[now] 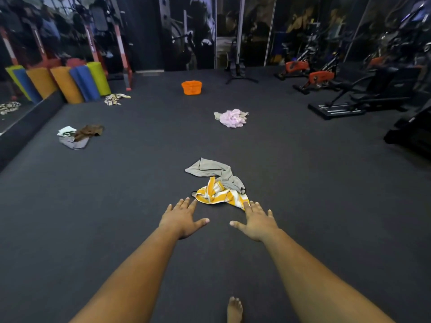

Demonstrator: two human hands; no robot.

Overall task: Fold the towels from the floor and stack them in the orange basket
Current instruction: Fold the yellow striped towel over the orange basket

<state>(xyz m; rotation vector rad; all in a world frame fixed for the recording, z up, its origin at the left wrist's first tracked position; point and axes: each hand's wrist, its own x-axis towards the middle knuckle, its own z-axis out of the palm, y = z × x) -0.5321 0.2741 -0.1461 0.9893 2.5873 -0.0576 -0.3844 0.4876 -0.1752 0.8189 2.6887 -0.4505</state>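
Hands reach flat-fingered, gripping nothing: left hand [180,217], right hand [257,221] just short of yellow-striped towel [219,194] crumpled on floor [140,183] under grey towel [210,169]; orange basket [191,87] well beyond.

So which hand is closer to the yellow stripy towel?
Right. The right hand has its fingertips at the yellow striped towel's near right corner, seemingly touching it. The left hand reaches toward the towel's left edge, fingertips just short of it. Both hands are open.
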